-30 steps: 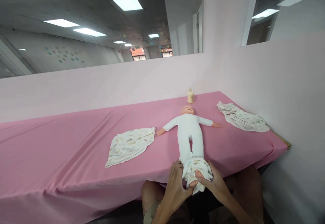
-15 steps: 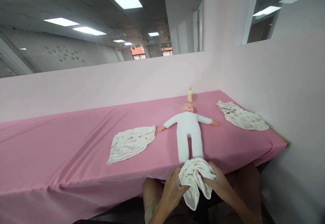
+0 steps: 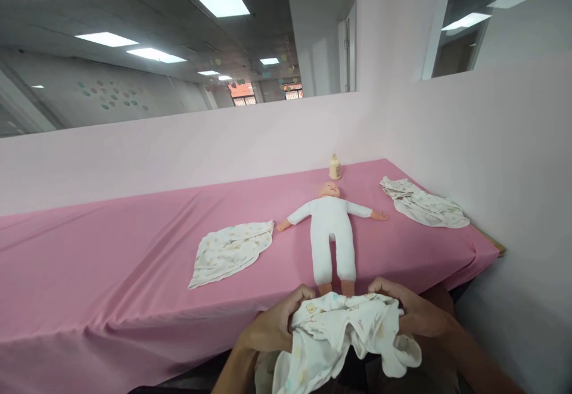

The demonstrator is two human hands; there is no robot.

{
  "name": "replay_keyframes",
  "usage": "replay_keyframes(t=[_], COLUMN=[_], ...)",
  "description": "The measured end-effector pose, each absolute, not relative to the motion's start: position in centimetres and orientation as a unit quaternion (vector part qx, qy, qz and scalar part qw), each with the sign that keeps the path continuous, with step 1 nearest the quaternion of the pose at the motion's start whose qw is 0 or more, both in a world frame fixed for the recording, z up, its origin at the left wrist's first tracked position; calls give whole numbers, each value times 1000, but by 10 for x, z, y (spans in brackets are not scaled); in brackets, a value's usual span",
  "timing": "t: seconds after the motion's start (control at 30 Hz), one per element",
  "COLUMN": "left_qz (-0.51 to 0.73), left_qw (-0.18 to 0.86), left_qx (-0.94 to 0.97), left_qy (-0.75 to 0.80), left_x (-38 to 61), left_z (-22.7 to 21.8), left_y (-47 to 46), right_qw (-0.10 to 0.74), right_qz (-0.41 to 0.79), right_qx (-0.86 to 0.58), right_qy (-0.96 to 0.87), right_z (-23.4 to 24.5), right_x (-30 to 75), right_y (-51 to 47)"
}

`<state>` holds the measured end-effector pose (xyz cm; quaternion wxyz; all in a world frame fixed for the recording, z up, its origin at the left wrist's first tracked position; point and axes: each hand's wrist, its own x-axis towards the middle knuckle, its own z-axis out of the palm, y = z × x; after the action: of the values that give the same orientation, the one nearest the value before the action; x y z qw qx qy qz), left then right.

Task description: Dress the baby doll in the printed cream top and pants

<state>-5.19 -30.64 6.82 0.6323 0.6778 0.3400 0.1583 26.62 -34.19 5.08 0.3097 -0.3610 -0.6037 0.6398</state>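
Stretched between my two hands over the table's near edge is a pair of white baby pants with a small printed pattern, two leg-like parts hanging down. My left hand grips its left side, and my right hand has hold of the right side. Just beyond it lies a baby doll on its back, in a white body suit, arms spread and head away from me. The doll's feet show right above the garment's top edge.
A pink cloth covers the table. One patterned baby cloth lies left of the doll, another patterned cloth at the right. Behind the doll's head stands a cream bottle. A white wall borders the back.
The bunched pants have been spread out sideways as my hands moved apart. They sit lower now, so the doll's feet have come into view.
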Motion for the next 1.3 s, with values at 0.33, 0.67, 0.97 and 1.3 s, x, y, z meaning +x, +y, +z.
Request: replay_keyframes(t=[0.33, 0.67, 0.97, 1.3], left_qz=[22, -8, 158, 356], left_qw=[396, 175, 108, 168], left_qx=[873, 886, 886, 808], left_qy=[284, 430, 422, 438], left_x=[-59, -33, -21, 26], left_z=[265, 336, 359, 356], left_y=[-253, -211, -216, -217], right_qw=[206, 129, 351, 559], right_qz=[392, 162, 112, 188], right_qx=[-367, -456, -450, -448], right_qy=[-818, -866, -813, -672], right_z=[216, 290, 307, 320], right_x=[273, 268, 265, 226], right_y=[-306, -247, -233, -239])
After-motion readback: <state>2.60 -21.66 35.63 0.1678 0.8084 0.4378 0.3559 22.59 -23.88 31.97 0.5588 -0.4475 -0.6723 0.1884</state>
